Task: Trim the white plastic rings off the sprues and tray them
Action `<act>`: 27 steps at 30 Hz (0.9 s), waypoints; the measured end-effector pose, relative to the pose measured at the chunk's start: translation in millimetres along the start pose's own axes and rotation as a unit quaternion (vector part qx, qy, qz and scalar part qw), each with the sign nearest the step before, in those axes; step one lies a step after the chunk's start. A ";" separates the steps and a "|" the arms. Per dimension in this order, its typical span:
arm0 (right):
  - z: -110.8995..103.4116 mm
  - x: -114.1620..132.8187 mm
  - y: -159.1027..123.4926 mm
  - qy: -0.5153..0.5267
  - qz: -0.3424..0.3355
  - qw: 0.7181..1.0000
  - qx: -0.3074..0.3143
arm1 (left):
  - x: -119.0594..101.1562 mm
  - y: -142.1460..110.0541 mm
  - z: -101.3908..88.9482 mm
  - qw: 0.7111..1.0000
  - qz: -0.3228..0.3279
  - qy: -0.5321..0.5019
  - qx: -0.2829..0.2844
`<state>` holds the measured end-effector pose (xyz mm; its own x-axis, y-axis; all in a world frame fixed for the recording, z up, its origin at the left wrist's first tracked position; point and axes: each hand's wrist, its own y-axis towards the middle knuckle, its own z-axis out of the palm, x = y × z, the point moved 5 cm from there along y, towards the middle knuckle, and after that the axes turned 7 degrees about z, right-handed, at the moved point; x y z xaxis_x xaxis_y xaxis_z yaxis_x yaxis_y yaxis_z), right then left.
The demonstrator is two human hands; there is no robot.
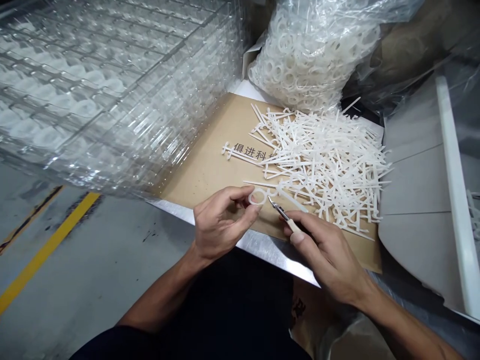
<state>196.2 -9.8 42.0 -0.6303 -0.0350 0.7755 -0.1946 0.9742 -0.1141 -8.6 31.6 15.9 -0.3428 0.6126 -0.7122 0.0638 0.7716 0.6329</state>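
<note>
Now both hands meet over the front of the cardboard sheet (202, 170), and it's close work. The left hand (221, 217) pinches a white ring (266, 196) between thumb and fingers, holding it up with its hole facing the eye. From the right, the right hand (326, 250) grips a pair of small nippers (284, 214), fingers wrapped round the pale handle, metal tips pointing at the ring's right side, where a small hooked bit sits by the rim. Whether those tips are closed, or touching the plastic, is too fine to tell. It looks like the trimming step, ring presented, tool lined up, and the cut seemingly not yet made. What's called for, in all likelihood, is a steady pinch on the left and a careful squeeze on the right, right at the joint, without nicking the ring. Just behind, a tangled heap of white plastic sticks (322, 165) covers the right half of the cardboard, a few strays (243, 156) lying off to its left. Beyond the heap stands a clear bag (337, 15) full of similar rings, and over on the left rise clear plastic trays (123, 95), stacked and loaded with white round pieces.
</note>
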 end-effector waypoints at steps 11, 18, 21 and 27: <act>0.7 0.3 1.0 0.022 0.020 0.999 0.020 | 4.6 -0.6 0.8 0.998 -0.034 -0.051 0.002; 1.2 -0.6 0.7 0.028 0.028 0.999 0.025 | 3.5 0.4 1.3 0.998 -0.031 -0.054 0.006; 1.3 -1.6 0.8 0.031 0.030 0.999 0.026 | 2.0 0.8 1.7 0.998 -0.024 -0.053 0.012; 1.4 -3.6 1.2 0.038 0.045 0.998 0.033 | 1.3 0.7 3.8 0.999 -0.026 -0.044 0.018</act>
<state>197.1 -8.8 38.2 -0.5888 0.0705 0.8052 -0.1906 0.9560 -0.2230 -5.4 33.5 14.2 -0.2621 0.5836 -0.7686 0.0816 0.8070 0.5850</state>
